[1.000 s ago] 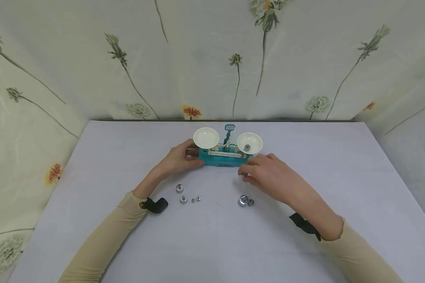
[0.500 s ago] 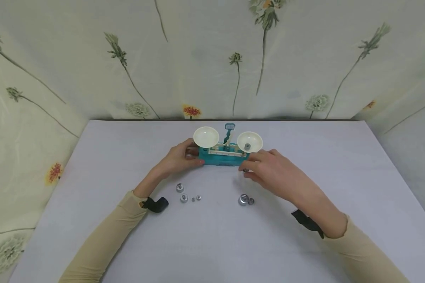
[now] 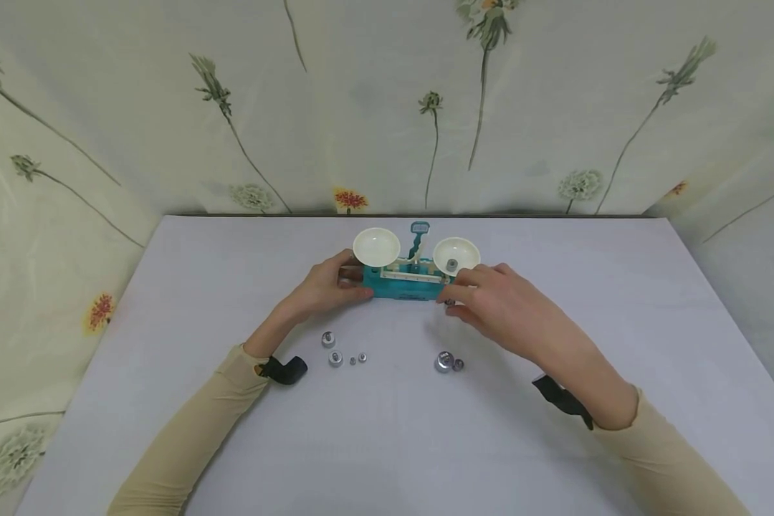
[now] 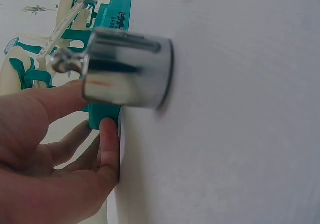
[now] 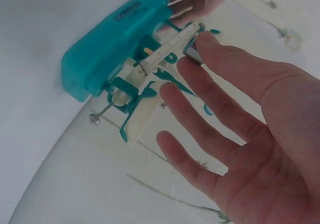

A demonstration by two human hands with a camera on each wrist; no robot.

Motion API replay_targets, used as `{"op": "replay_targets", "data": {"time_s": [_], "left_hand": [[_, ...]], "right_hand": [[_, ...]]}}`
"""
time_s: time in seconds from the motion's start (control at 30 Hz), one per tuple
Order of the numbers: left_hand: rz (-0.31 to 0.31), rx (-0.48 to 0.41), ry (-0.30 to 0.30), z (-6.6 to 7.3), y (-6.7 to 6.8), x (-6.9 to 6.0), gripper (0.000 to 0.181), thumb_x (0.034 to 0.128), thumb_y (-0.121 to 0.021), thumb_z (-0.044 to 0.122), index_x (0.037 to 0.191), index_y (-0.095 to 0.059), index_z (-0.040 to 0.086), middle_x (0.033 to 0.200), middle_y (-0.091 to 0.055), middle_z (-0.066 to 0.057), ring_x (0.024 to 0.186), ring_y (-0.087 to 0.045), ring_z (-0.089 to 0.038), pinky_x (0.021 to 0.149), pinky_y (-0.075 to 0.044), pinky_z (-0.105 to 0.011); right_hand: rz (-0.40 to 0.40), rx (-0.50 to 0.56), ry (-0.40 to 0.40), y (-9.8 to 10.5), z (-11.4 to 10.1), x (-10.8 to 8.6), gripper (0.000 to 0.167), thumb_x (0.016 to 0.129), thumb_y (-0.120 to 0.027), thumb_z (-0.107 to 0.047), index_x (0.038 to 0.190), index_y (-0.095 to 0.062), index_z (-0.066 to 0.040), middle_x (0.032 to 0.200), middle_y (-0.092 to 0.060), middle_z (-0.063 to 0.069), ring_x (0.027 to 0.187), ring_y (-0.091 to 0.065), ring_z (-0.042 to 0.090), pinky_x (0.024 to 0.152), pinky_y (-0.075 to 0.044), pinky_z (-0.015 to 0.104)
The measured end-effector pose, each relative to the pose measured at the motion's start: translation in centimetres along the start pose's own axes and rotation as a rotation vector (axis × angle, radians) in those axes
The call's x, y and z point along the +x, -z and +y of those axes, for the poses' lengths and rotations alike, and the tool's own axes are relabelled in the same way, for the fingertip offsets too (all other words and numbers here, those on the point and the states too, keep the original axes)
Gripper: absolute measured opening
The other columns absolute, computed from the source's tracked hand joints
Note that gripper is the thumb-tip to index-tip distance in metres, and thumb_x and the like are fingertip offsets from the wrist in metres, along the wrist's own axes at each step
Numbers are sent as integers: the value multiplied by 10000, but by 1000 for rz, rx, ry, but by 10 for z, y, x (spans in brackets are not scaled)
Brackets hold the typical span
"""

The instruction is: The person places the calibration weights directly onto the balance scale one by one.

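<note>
A teal balance scale (image 3: 401,289) with two white pans stands toward the back of the table. My left hand (image 3: 325,287) holds the left end of its base, thumb in front. Between thumb and index finger, my right hand (image 3: 506,309) pinches a small metal weight (image 5: 191,52), just in front of the scale's right end; the other fingers spread loosely. One metal weight (image 3: 451,265) sits in the right pan (image 3: 461,246). Nothing lies in the left pan (image 3: 377,246). In the left wrist view, a knobbed weight (image 4: 127,71) partly blocks the scale.
Several weights stand on the table left of centre, among them a larger weight (image 3: 335,358) and a tiny one (image 3: 352,360). A big weight (image 3: 443,362) and a smaller weight (image 3: 459,365) stand together on the right. Floral cloth (image 3: 374,107) hangs behind the table (image 3: 387,444).
My right hand has moved slightly up and forward toward the scale's right end, still pinching the weight. The left hand stays on the base.
</note>
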State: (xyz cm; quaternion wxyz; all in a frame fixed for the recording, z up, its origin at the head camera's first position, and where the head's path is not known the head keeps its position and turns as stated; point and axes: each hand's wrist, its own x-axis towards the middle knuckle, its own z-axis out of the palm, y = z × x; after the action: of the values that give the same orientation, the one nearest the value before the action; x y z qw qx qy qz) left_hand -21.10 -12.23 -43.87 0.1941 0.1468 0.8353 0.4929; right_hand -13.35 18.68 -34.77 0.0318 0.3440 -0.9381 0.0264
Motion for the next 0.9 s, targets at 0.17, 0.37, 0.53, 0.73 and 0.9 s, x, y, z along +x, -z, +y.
{"op": "replay_targets", "data": {"time_s": [0.17,0.37,0.53,0.73,0.9], "left_hand": [[-1,0,-3,0,1,0,633,970,-822,190,1514,-514,98,1491,-631,-177,1375,-653,-354,1172,-549,-487],[-1,1,-3,0,0,0,640,975,-816,195,1527,-506,103,1492,-628,-179,1387,-644,-357,1184,-540,-491],[-1,-2,5,-1,0,1,645,976,-816,201,1531,-502,105,1496,-625,-184,1391,-640,-359,1192,-534,-490],[1,3,7,0,0,1,633,977,-814,204,1520,-504,105,1506,-623,-188,1385,-648,-361,1192,-534,-491],[-2,-4,5,-1,0,1,634,976,-812,196,1522,-503,101,1509,-620,-195,1395,-641,-366,1197,-531,-495]], "right_hand": [[10,3,2,3,0,2,243,916,-878,-210,1146,-813,-171,1093,-793,35,1054,-738,242,962,-616,494],[31,16,3,6,1,2,214,932,-861,-204,1138,-812,-171,1081,-783,26,1033,-726,226,931,-604,466],[40,13,-7,9,3,1,225,933,-858,-190,1154,-816,-173,1087,-779,31,1015,-719,227,902,-589,440],[43,18,-19,14,6,2,252,936,-853,-175,1185,-819,-158,1127,-790,43,1046,-731,241,922,-587,458],[43,36,-38,16,8,3,261,944,-844,-164,1202,-810,-149,1161,-791,58,1070,-728,260,933,-577,473]]}}
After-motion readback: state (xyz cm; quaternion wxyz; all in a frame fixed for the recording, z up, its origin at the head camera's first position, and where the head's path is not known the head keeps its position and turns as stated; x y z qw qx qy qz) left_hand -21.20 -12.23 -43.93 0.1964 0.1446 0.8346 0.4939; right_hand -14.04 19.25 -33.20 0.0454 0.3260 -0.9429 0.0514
